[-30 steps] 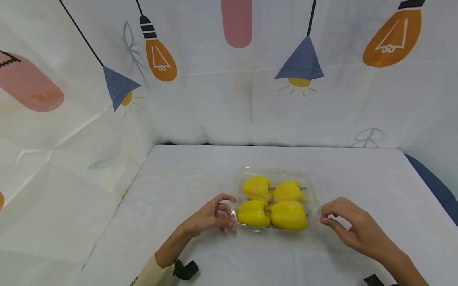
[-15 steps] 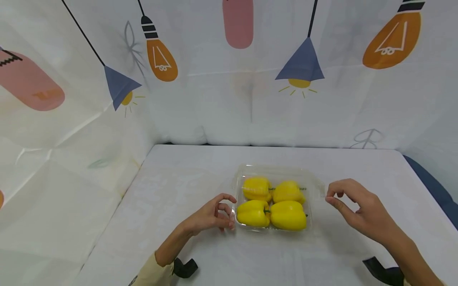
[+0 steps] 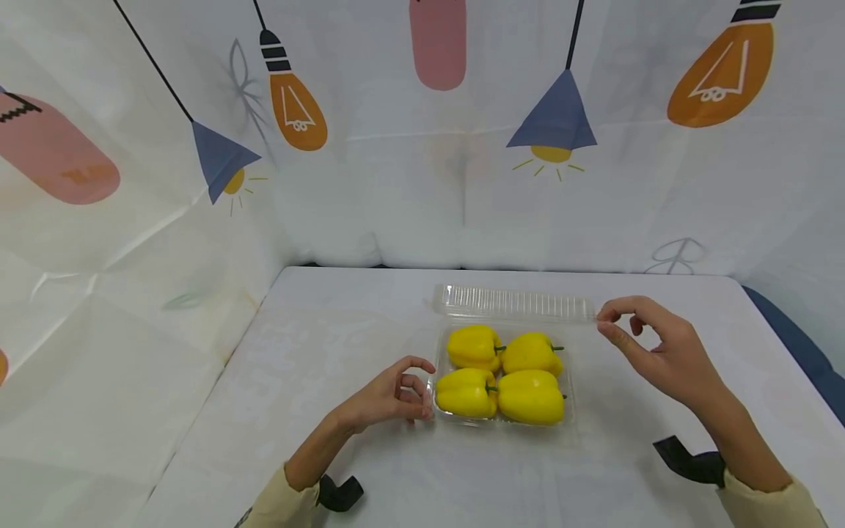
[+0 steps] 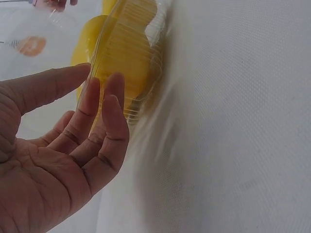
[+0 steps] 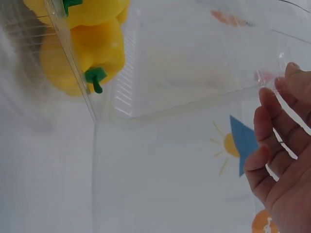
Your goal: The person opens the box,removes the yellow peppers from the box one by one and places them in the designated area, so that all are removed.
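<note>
A clear plastic clamshell container (image 3: 502, 422) sits on the table with its hinged lid (image 3: 518, 302) raised at the back. Inside it lie several yellow bell peppers (image 3: 531, 397), green stems toward the right; they also show in the right wrist view as yellow bell peppers (image 5: 104, 46). My left hand (image 3: 386, 400) holds the container's left rim with bent fingers; the left wrist view shows the left hand (image 4: 63, 145) with fingertips at the thin plastic edge. At the lid's right corner, my right hand (image 3: 653, 345) pinches the plastic between thumb and index finger.
The white table (image 3: 343, 315) meets a patterned white curtain (image 3: 396, 198) at the back and left. A dark blue object (image 3: 792, 345) stands beyond the table's right edge. Black straps (image 3: 693, 462) hang at the cuffs.
My right hand has moved up and back, swinging the lid from over the peppers to an upright position behind them. My left hand stays at the container's left rim.
</note>
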Tool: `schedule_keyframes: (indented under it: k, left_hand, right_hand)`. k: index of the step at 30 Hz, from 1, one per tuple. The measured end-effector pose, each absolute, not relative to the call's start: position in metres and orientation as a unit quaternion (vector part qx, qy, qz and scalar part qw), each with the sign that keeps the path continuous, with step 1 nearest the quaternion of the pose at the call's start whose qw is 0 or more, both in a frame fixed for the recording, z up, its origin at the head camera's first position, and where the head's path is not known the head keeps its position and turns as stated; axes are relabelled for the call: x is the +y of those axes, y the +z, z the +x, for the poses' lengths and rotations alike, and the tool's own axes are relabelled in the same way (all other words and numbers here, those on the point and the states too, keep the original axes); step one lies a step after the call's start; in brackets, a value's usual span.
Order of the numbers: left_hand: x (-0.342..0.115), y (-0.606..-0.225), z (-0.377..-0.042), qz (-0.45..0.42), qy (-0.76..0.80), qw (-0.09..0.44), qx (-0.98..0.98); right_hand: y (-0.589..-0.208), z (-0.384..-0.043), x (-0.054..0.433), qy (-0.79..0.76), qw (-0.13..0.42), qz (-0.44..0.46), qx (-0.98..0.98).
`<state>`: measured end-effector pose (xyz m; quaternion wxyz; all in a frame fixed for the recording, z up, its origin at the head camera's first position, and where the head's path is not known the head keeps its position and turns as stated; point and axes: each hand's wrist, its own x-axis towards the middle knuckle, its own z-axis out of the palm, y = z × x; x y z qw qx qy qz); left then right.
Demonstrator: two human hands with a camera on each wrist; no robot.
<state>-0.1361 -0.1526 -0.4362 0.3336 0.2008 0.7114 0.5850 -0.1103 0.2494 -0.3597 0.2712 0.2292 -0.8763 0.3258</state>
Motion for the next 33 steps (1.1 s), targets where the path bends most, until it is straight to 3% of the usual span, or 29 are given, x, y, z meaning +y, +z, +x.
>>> schedule_keyframes:
  k: [6,17,33]
  left_hand:
    - [-0.153,-0.436,-0.137,0.204,0.589,0.336,0.706]
    - [-0.153,-0.437,-0.138,0.203,0.592,0.341,0.701]
    - [-0.154,-0.439,-0.138,0.200,0.590,0.341,0.704]
  right_hand:
    - [-0.361,-0.122,0.248,0.337,0.252,0.182,-0.889]
    - [-0.377,-0.143,0.251,0.395,0.219,0.229,-0.862]
    - [-0.420,-0.158,0.252,0.414,0.136,0.195,-0.879]
